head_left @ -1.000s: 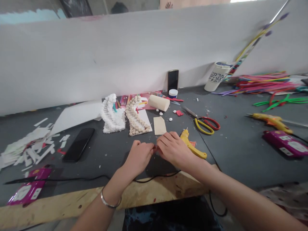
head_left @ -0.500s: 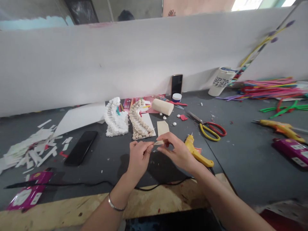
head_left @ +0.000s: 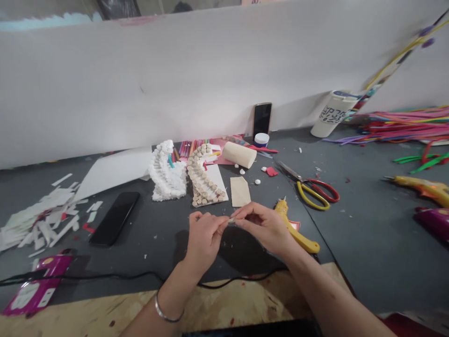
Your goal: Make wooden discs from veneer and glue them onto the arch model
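Between the fingertips of both hands is a small strip of beige paper (head_left: pixel 231 220), mostly covered by the fingers. My left hand (head_left: pixel 206 236) pinches its left end, and my right hand (head_left: pixel 263 225) pinches the other. Just beyond them lies a flat beige paper piece (head_left: pixel 240 191) with cut corners. Further left stand a curved stair-shaped model covered in beige paper rolls (head_left: pixel 206 185) and a fluffy white one (head_left: pixel 168 173). Close to my right hand rests a yellow glue gun (head_left: pixel 298 231). A beige paper roll (head_left: pixel 239 155) lies behind the flat piece.
Scissors (head_left: pixel 314 189) lie open at the right, before a white tumbler (head_left: pixel 333 114). A black phone (head_left: pixel 115 218) and white paper scraps (head_left: pixel 42 217) are on the left. A black cable (head_left: pixel 140 275) runs along the front edge. Another glue gun (head_left: pixel 421 185) lies far right.
Both hands are a little lower in view and closer together, and less of the beige strip shows between them. The camera view has shifted slightly.
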`<state>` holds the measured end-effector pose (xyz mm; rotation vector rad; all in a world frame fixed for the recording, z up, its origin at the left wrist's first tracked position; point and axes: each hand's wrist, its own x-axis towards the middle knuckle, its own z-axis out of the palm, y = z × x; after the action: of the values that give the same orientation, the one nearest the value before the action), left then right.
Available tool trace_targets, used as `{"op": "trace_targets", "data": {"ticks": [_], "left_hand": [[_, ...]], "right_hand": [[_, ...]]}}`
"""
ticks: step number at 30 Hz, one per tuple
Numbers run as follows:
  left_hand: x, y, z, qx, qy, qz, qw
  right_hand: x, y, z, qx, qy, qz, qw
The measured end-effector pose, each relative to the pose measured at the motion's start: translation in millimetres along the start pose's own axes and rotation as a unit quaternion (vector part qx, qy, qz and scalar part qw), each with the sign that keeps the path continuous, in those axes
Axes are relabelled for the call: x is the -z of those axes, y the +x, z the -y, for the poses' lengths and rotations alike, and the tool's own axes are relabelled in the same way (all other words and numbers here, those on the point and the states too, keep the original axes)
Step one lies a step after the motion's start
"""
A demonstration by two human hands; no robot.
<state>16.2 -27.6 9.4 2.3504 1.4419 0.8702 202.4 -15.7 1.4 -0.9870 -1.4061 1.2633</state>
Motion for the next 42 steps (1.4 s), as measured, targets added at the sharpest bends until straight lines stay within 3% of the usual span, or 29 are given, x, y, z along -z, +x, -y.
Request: {"op": "trace_targets", "data": {"ticks": [4,10,15,31,37,42], "left_hand": [[-1.0,0.6,0.7,0.003,0.004,0.005,1.000],[-0.9,0.5,1.6,0.004,0.008,0.004,1.000],[-0.1,0.6,-1.0,0.013,0.021,0.019,1.000],[-3.1,-3.7,-3.1,-0.026,0.067,-0.012,0.997],[-4.2,-4.1,-5.8,-0.023,0.042,-0.005,0.999],[-5.5,-3.4,-8.1,0.005,-0.042,0.012,0.999]], "right_hand": [[4.1,0.4,4.6,0.032,-0.088,-0.013,0.996],[6.5,2.5,8.1,0.134,-0.205,0.028,0.969],[4.3,2.5,4.0,0.126,-0.230,0.034,0.964],[7.2,-2.2,2.1,-0.009,-0.100,0.006,0.995],[9.2,-3.2,-0.2,0.016,-0.092,-0.020,0.995],[7.8,-3.9,0.0,0.028,-0.068,-0.014,0.997]]}}
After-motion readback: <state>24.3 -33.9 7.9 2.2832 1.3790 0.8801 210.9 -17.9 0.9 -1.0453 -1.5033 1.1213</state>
